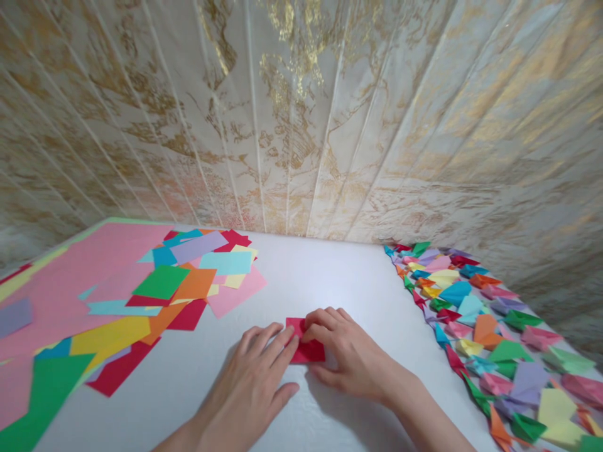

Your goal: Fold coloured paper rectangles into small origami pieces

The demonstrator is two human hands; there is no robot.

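A small red piece of paper [308, 353] lies flat on the white table in front of me. My left hand [261, 370] rests palm down at its left side, fingers stretched out and the index fingertip on the paper's left edge. From the right, my right hand [346, 351] reaches over the paper with its fingers curled, their tips pressed on its upper part. The right thumb lies by the paper's lower right corner. Part of the paper is hidden under the right fingers.
Coloured paper sheets lie in a loose pile at the left, with a large pink sheet [85, 270] and a green piece [162, 282]. Rows of folded paper shapes [511, 355] cover the table's right side. A gold-patterned wall [292, 125] borders the white table [325, 270] at the back.
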